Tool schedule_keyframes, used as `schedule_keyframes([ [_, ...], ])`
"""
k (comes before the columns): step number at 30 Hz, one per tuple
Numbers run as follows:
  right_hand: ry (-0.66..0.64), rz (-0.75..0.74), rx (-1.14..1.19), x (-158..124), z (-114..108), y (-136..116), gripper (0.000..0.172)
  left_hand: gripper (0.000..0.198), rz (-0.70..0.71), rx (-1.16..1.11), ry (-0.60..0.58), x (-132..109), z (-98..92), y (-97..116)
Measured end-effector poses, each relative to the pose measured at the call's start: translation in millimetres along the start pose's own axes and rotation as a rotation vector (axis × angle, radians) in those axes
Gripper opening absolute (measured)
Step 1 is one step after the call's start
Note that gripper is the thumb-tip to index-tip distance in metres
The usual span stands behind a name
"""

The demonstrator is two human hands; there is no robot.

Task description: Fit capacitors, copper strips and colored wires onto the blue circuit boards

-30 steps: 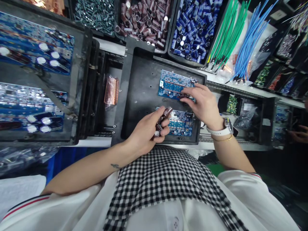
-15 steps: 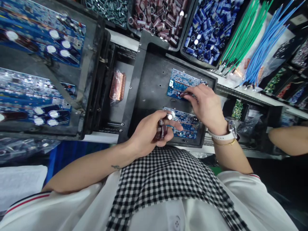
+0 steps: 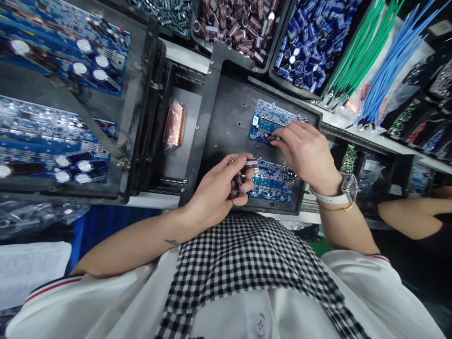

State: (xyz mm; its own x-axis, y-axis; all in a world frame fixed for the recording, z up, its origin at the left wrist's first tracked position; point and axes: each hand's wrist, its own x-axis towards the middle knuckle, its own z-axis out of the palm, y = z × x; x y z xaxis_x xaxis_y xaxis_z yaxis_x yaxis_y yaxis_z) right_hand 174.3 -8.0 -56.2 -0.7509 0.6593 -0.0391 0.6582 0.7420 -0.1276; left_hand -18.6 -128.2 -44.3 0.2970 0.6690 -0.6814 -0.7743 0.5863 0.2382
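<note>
Capacitors (image 3: 238, 181), maroon, several: lying bunched in the left hand (image 3: 217, 190), whose fingers are curling shut around them, just above the near board (image 3: 273, 180).

Head view, central items:
- Right hand (image 3: 306, 153): fingertips are pinching together on 1 dark capacitor (image 3: 271, 138), pressing it against the far board (image 3: 270, 121).
- 2 blue boards are sitting one behind the other on the black tray (image 3: 229, 122), near its right edge.
- Watch (image 3: 348, 187) with white strap is sitting on the right wrist.

Head view, surroundings:
- Bin of maroon capacitors (image 3: 236, 23) is standing behind the tray; bin of blue capacitors (image 3: 310, 37) is standing to its right.
- Green wires (image 3: 356, 47) and blue wires (image 3: 391, 56) are lying in bundles further right.
- Copper part (image 3: 175, 125), wrapped in plastic, is resting left of the tray.
- Populated boards (image 3: 52, 127) are lying in the left carrier (image 3: 137, 117).
- Another person's arm (image 3: 409, 214) is reaching in at the right edge.
</note>
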Motion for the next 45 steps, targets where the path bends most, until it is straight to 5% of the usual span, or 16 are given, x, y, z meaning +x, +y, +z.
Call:
schedule_keyframes([
  [8,0.032,-0.092,0.371,-4.4,-20.1,-33.4,0.030,0.028,0.008,0.052,-0.029,-1.3,0.5,-0.2],
  [17,0.143,0.040,0.113,23.1,14.7,-19.4,0.021,0.025,-0.020,-0.024,-0.010,3.2,-1.9,1.4],
  [32,0.117,-0.132,0.119,26.4,7.6,-22.5,0.023,0.016,0.047,-0.027,0.010,5.4,-3.8,0.6],
  [39,0.154,-0.050,0.298,-52.1,-28.2,-63.2,0.025,0.029,-0.083,0.075,-0.164,-9.8,3.5,-24.3],
  [45,0.160,0.127,0.162,-127.7,5.3,-59.9,0.016,0.023,-0.381,0.096,-0.151,-25.1,-6.8,-75.9],
])
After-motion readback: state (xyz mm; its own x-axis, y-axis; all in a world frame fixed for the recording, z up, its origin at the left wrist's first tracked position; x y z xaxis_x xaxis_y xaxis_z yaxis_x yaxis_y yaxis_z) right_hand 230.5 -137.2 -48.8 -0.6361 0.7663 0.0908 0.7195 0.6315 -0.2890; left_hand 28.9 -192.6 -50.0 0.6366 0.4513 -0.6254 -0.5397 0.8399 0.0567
